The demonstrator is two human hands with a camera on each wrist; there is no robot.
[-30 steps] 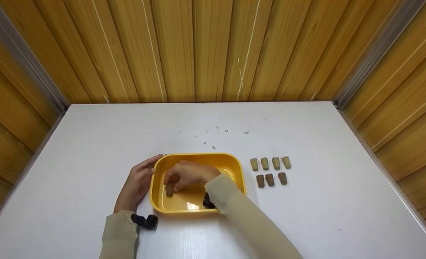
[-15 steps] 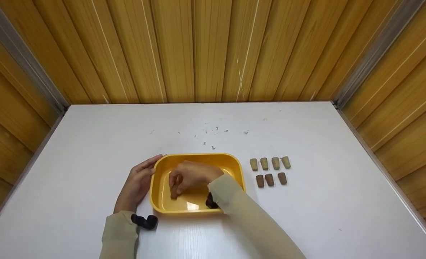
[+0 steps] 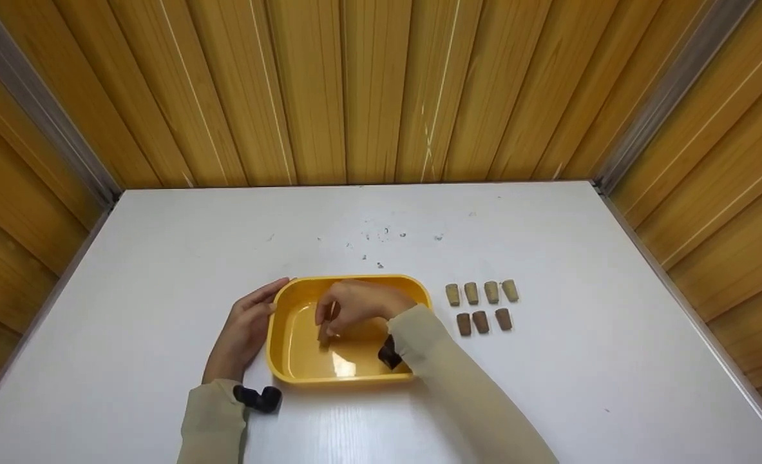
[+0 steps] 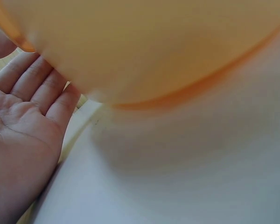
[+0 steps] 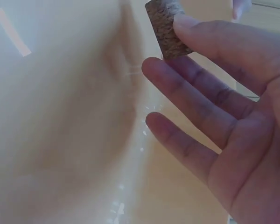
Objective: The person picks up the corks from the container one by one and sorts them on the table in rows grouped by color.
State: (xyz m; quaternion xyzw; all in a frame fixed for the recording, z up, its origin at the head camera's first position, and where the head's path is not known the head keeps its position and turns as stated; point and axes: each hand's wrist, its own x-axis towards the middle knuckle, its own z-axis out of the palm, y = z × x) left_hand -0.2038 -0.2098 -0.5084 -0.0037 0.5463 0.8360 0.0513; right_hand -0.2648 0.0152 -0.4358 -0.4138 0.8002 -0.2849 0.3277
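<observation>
A yellow plastic tray [image 3: 348,381] sits on the white table. My left hand [image 3: 247,328] rests against its left outer side, fingers straight along the wall; in the left wrist view the palm [image 4: 23,126] faces the tray. Inside the tray, my right hand [image 3: 361,303] pinches a brown tapered cork stopper [image 3: 323,335] between thumb and fingertips. The right wrist view shows this speckled cork [image 5: 167,30] tilted under the thumb, with the other fingers [image 5: 191,100] spread loosely.
Right of the tray, several light cork stoppers [image 3: 472,294] lie in a row. Three brown cork stoppers [image 3: 480,322] form a row nearer the person. Small dark marks [image 3: 381,265] dot the table behind the tray. Wood-look panels [image 3: 374,90] stand around the table.
My right hand has moved rightward and slightly back inside the tray, carrying the brown cork stopper away from the left end. The left hand has stayed at the tray's side.
</observation>
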